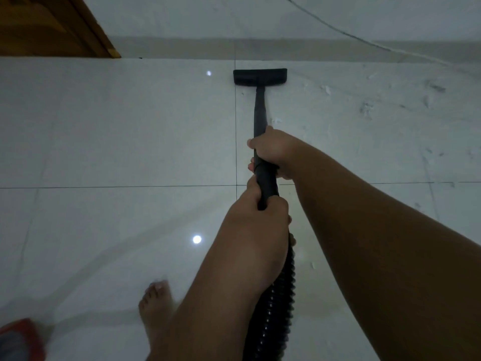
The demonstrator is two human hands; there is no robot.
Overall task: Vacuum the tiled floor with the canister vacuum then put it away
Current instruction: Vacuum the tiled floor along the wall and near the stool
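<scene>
Head view: the right hand (270, 152) and, just behind it, the left hand (256, 212) are both clamped around the black wand (260, 110). Ahead of the grip the floor nozzle (260, 77) rests on the tiled floor (117, 126). White debris (364, 108) right of the grip suggests vacuuming is unfinished; stowing remains undone.

Bare forearms, no sleeves, bare foot (154, 306)
</scene>
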